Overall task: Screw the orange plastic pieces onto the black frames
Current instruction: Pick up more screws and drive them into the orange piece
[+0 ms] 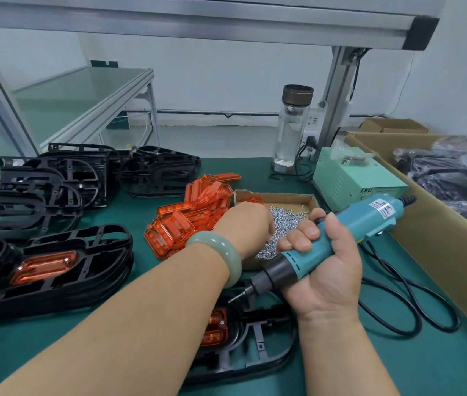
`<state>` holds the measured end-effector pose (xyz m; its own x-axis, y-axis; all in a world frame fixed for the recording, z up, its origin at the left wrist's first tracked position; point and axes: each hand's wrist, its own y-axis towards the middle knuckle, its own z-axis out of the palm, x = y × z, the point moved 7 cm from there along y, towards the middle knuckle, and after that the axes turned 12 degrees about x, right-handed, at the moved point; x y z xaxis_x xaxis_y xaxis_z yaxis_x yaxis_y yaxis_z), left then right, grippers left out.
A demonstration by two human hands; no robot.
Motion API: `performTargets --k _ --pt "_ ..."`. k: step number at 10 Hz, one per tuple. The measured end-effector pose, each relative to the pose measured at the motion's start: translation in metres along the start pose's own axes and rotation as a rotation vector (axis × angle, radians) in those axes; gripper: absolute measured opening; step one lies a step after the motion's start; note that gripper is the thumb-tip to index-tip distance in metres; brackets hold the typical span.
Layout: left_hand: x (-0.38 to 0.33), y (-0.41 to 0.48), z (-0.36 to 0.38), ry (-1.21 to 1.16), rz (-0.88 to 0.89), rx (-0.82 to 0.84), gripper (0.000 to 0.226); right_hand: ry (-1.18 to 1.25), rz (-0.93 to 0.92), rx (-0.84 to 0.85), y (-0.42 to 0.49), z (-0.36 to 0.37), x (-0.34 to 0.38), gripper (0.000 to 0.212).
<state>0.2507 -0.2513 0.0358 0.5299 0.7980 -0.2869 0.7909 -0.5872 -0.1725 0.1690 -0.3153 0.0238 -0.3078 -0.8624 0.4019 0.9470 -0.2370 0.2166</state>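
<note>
nearest lay one black frame (266,364) on the green bench (426,352), on the near side of the screw box (278,195) and partly under both forearms. an orange piece (216,328) sat in its left end. the right hand (323,270) was over the near right corner of the box. its grip was closed firmly around the blue electric screwdriver (340,235), and the bit pointed down-left toward the frame. the left hand (245,224), with a pale green bangle (220,252) on the wrist, reached into the box among the small silver screws (286,221). its fingers were hidden, so i could not tell what that grip held. loose orange pieces (195,212) were piled just left of the box. further left stood a finished stack (63,270) and bare frames (55,178). behind the box were a glass bottle (290,132) and a pale green power unit (349,175).
</note>
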Motion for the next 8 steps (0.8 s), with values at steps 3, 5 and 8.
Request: performTargets --k 3,5,8 --pt "0.009 -0.009 -0.004 -0.259 0.013 -0.116 0.023 -0.01 0.006 -0.009 0.0 -0.001 -0.001 0.011" --pt "0.016 -0.011 -0.005 -0.423 -0.01 -0.182 0.022 -0.012 0.01 -0.015 -0.001 -0.002 0.0 0.01" --pt "0.021 -0.014 -0.006 -0.652 -0.001 -0.241 0.022 -0.018 0.01 -0.012 -0.001 -0.002 0.0 0.01"
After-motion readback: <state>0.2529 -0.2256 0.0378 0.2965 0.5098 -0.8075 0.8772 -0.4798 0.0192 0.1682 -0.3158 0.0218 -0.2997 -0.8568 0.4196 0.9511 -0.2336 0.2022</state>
